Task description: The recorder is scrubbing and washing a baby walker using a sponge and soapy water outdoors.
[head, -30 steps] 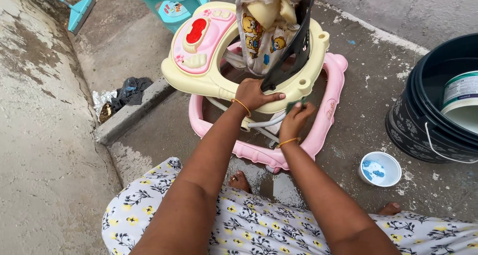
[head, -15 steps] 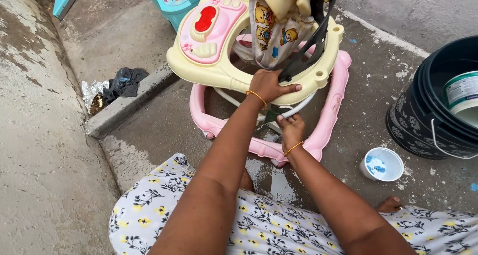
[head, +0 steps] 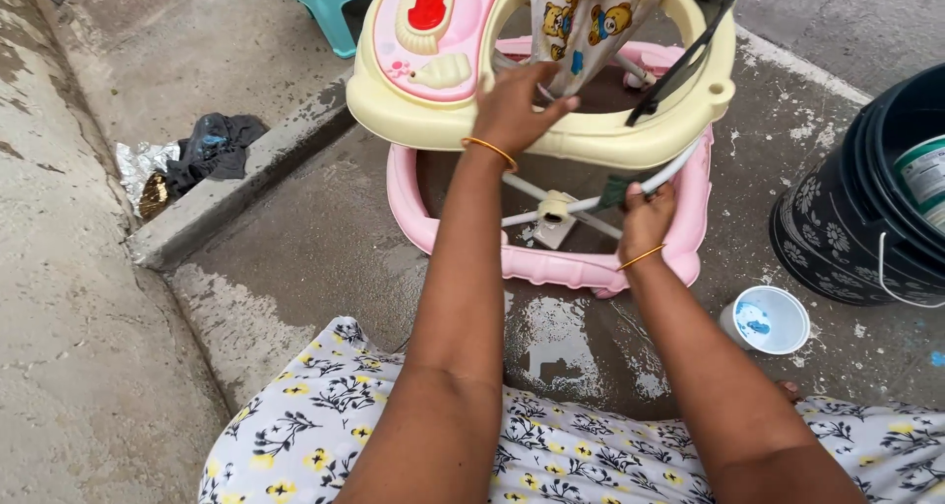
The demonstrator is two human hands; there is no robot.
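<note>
On wet, stained concrete ground beside a raised kerb, a baby walker (head: 551,130) with a cream tray and pink base ring stands before a seated person in a flowered dress. The left hand (head: 512,110) lies flat-fingered over the tray's near rim, apparently steadying it, while the right hand (head: 645,219) is clenched on a green scrub pad (head: 618,189) pressed to a white frame tube. A small white cup (head: 768,319) sits just right of the base; a dark bucket (head: 871,209) stands beyond it.
</note>
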